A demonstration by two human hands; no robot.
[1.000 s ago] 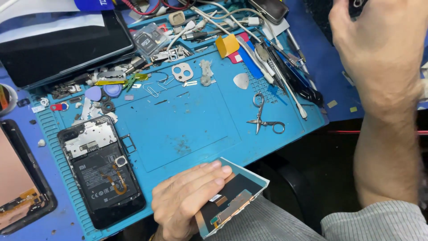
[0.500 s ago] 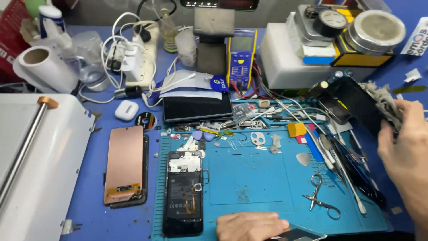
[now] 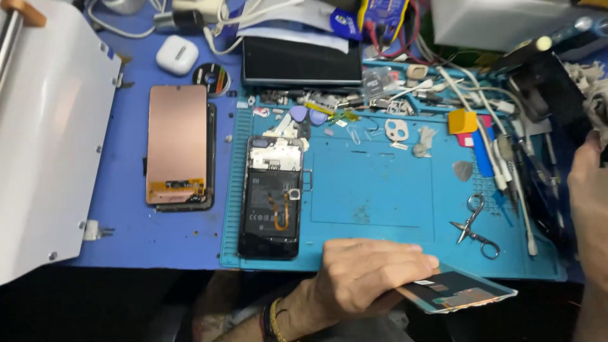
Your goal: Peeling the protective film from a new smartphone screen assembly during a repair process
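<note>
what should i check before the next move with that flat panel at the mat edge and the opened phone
1. Left hand has a hold on the flat panel: ok, fingers lie over its near end.
2. Panel supported: not ok, most of it hangs past the blue mat front edge.
3. Opened phone lies flat on the mat with its insides up: ok.
4. Mat area between phone and scissors free of parts: ok.
5. What the right hand holds at the tool rack: cannot tell, cut off by the frame edge.
6. Copper-backed screen sits apart on the blue table: ok.
</note>
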